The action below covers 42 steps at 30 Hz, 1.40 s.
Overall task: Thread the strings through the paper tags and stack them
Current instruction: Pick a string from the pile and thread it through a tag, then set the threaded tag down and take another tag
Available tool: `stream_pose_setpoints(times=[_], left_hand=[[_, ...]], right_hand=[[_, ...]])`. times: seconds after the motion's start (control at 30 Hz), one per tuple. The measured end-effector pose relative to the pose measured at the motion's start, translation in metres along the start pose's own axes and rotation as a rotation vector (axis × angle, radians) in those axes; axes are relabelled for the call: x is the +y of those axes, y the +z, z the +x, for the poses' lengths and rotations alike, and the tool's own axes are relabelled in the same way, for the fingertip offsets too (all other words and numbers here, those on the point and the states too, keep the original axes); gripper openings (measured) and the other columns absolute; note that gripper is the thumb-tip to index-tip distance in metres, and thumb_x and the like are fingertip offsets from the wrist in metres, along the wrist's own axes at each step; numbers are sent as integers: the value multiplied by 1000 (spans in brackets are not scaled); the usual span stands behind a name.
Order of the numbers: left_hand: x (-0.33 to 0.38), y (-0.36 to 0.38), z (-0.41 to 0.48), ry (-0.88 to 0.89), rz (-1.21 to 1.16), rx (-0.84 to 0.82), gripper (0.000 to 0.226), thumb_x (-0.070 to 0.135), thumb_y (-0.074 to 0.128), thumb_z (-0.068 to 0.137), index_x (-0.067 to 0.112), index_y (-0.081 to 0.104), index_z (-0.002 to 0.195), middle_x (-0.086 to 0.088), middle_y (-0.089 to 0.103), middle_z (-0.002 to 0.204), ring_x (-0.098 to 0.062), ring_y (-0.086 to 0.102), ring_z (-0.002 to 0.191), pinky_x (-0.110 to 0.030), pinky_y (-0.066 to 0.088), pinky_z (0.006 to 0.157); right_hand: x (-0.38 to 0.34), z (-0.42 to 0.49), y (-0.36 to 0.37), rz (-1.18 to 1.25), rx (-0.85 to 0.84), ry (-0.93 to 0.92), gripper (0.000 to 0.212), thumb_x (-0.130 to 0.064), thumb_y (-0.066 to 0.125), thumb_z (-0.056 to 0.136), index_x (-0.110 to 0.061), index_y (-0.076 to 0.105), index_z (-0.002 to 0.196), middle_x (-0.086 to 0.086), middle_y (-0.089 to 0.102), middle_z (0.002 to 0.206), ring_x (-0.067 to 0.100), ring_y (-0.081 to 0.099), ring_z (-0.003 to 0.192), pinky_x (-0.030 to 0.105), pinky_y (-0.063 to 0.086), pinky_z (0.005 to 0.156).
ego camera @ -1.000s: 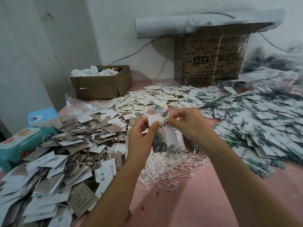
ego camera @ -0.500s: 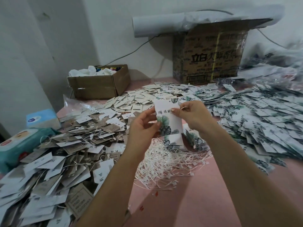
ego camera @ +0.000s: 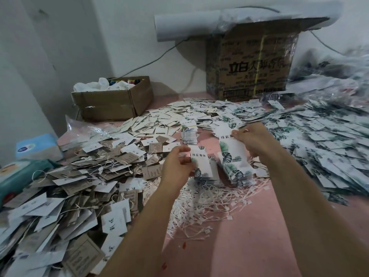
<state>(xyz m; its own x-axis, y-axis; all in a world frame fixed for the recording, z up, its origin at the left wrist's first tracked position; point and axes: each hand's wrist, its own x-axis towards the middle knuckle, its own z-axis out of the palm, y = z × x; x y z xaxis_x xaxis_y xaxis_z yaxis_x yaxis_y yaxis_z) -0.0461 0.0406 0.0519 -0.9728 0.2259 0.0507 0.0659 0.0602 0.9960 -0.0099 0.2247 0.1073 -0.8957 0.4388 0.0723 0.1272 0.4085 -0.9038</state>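
We record the left grip (ego camera: 177, 164) pinching one leaf-print tag (ego camera: 200, 164) and the right grip (ego camera: 252, 139) pinching a second tag (ego camera: 232, 150), both above the strings (ego camera: 209, 200) on the table (ego camera: 259, 246); a light edge pinch may drop either into the tangle.

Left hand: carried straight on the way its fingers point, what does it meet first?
Probably the leaf-print tags hanging from the right hand; the left hand itself pinches a single tag. Depth unclear.
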Motion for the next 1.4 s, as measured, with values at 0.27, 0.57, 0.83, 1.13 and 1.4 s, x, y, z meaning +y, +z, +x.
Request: stream_pose_setpoints(times=[0.27,0.57,0.83,1.13,1.4], left_hand=[[-22,10,5,14,226,36,22,-1,65,84,16,57,96,4,59,82,-12,59,75,-37,57,69],[-28,10,12,82,307,57,22,0,65,84,20,62,92,11,61,84,-4,59,81,-17,49,69],[-32,5,12,36,216,133,20,3,61,87,21,64,94,8,64,88,-11,61,79,-31,54,71],[-34,-10,13,17,163,279,12,5,57,91,16,56,94,0,58,94,-15,59,69,-32,53,55],[-41,-18,16,61,503,341,17,10,59,88,13,59,104,5,55,93,-18,57,83,-31,49,76]], right_hand=[[17,2,-11,-161,10,75,45,-25,54,93,17,52,109,6,31,58,15,28,45,23,21,50],[21,6,-21,-130,29,123,41,-22,53,94,19,53,99,6,30,57,14,27,46,23,20,49],[22,7,-17,-100,30,130,32,-20,51,95,11,59,98,1,29,53,13,25,44,24,19,48],[23,7,-17,-125,10,137,26,-23,51,94,2,60,92,0,28,53,13,26,44,25,22,47],[22,6,-17,-169,-28,131,18,-23,52,95,-7,51,85,-2,27,52,11,25,39,22,21,44]])
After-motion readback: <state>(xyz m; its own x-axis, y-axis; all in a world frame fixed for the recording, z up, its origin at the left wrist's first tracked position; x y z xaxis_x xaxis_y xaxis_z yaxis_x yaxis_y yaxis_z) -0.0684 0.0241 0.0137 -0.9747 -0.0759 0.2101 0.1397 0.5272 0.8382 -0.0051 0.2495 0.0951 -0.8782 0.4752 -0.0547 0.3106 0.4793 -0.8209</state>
